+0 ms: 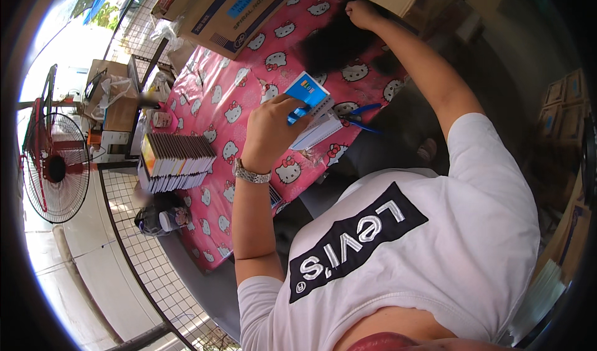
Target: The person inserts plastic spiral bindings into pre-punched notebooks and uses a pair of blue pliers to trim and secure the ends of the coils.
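My left hand (273, 127), with a metal-banded watch on the wrist, is closed on a small notebook (309, 89) with a blue cover and a row of binding holes along its edge. Beneath it are white pages (318, 130), partly hidden by the hand. Beside these lie blue-handled pliers (365, 109). Stretched out to the far right, my right hand (362, 14) has its fingers closed at the edge of a dark, tangled-looking heap (333, 45). What the fingers hold, if anything, is too small to make out.
A pink patterned cloth (214, 111) covers the table. Stacked notebooks (177, 161) stand at the left, near a black bag (163, 214). A large cardboard box (233, 15) occupies the far side. A fan (56, 167) stands beyond the left edge, and more cartons (563, 108) are at the right.
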{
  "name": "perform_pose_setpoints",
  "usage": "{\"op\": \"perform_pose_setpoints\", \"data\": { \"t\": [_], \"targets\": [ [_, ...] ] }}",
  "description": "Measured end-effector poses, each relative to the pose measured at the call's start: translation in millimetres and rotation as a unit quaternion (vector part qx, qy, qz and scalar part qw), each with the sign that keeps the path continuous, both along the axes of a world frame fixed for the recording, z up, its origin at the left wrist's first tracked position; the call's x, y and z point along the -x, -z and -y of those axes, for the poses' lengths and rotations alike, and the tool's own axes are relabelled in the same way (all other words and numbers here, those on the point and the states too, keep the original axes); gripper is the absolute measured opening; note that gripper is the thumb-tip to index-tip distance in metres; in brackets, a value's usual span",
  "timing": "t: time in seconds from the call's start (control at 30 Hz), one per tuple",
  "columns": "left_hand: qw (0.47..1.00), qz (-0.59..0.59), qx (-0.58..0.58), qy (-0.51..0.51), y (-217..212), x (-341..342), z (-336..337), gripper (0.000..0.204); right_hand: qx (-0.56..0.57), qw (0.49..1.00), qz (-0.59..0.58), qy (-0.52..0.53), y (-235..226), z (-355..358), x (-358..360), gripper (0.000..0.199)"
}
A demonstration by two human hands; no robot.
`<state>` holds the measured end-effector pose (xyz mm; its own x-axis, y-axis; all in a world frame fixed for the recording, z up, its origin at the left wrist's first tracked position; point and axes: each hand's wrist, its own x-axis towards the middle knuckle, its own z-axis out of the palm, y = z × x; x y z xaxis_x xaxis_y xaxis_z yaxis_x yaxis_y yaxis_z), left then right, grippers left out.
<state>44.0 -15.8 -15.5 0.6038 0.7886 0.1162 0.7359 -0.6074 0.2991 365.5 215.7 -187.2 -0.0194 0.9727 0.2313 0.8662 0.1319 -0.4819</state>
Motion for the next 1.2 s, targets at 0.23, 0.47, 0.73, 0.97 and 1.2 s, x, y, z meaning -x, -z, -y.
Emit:
{"op": "perform_pose_setpoints", "data": {
  "t": [0.23, 0.47, 0.73, 0.97, 1.2],
  "targets": [
    [0.998, -0.054, -0.013, -0.011, -1.7, -13.4, 7.7, 0.031, 0.009, 0.959, -0.279, -0.046, -57.9, 87.7, 29.9, 0.025],
    [1.0, -0.008, 0.021, 0.016, -1.4, -2.2, -4.8, 0.028, 0.14, 0.805, -0.57, -0.081, -73.4, 181.7, 47.6, 0.027],
    [1.0, -0.006, 0.017, 0.023, -2.4, -3.9, -4.9, 0.028, 0.216, 0.72, -0.648, -0.125, -83.1, 242.4, 85.8, 0.029],
    [1.0, 0.003, 0.008, -0.005, -4.5, -2.5, -3.1, 0.027, 0.037, 0.912, -0.394, -0.11, -94.7, 258.5, 111.4, 0.03],
    [1.0, -0.002, -0.003, -0.009, -1.1, 1.8, -3.7, 0.025, -0.102, 0.959, -0.238, -0.118, -94.9, 263.4, 118.5, 0.028]
  ]
}}
